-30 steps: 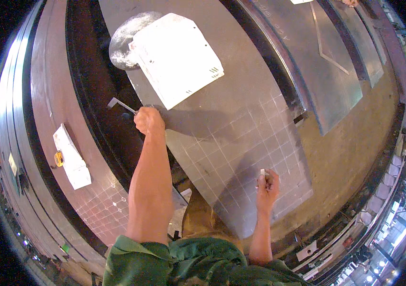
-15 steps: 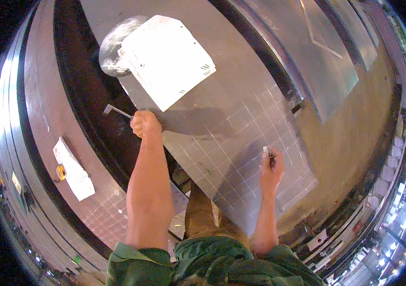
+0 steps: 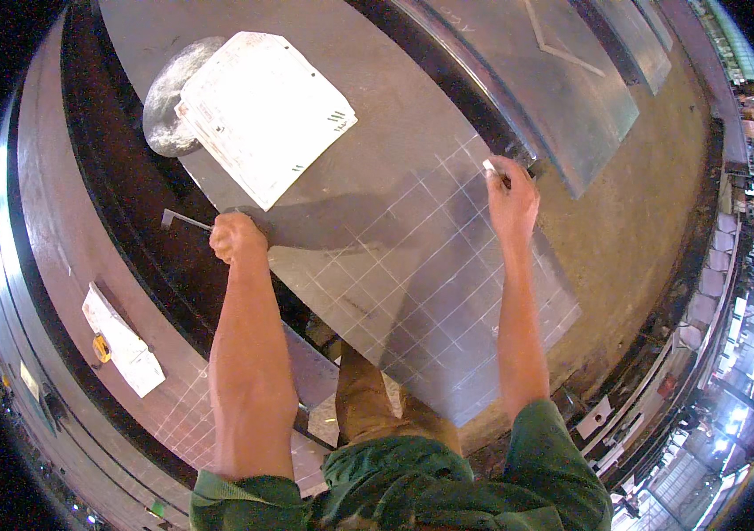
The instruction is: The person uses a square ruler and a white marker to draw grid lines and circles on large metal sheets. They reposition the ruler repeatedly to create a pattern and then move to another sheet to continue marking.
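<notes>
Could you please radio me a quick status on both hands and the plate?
Left hand gripping silvery tool. Right hand pinching small white piece. Gridded plate partly covered by papers.

A dark green shirt with short, loose sleeves leaves both forearms bare.

Straight down we look from the head, a wide fisheye, fairly close, above and behind the bare left hand and bare right hand, facing the grey, white-gridded flat plate between them.
</notes>
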Motion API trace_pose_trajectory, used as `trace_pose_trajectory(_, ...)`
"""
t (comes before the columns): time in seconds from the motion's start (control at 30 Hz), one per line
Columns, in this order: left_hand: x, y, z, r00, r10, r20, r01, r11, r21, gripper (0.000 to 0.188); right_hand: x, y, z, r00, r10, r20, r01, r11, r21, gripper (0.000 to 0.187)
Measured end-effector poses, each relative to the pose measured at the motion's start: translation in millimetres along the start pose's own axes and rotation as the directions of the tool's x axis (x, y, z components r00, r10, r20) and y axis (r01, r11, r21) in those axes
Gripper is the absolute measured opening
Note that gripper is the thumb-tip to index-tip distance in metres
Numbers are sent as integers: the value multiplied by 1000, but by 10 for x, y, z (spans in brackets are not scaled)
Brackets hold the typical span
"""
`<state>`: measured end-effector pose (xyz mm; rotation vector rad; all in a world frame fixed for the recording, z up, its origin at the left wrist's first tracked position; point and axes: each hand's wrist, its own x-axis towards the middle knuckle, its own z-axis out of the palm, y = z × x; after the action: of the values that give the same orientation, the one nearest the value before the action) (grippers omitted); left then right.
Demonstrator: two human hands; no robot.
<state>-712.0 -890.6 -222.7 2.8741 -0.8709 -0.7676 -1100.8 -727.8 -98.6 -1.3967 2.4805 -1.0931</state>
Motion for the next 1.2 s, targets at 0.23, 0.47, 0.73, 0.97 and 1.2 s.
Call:
trace_pose_trajectory(0.23,-340,131,-173,999,-49,6,49,978,-202,37,257,151,168,999,12,53,-4,989,-149,22)
trace_pose_trajectory(0.47,-283,135,-180,976,-209,-63,178,930,-320,43,218,82,217,999,13,42,-9,994,-105,21)
trace_pose_trajectory(0.73,-356,213,-224,975,-207,-87,172,938,-302,41,223,113,211,1000,6,25,-4,998,-69,20)
trace_pose_trajectory(0.97,-244,94,-119,994,-12,-110,1,995,-100,38,211,127,228,1000,0,31,2,998,-62,20)
trace_pose_trajectory(1.2,-279,159,-169,988,-141,-63,124,968,-220,38,201,138,203,996,68,57,-65,996,-54,21)
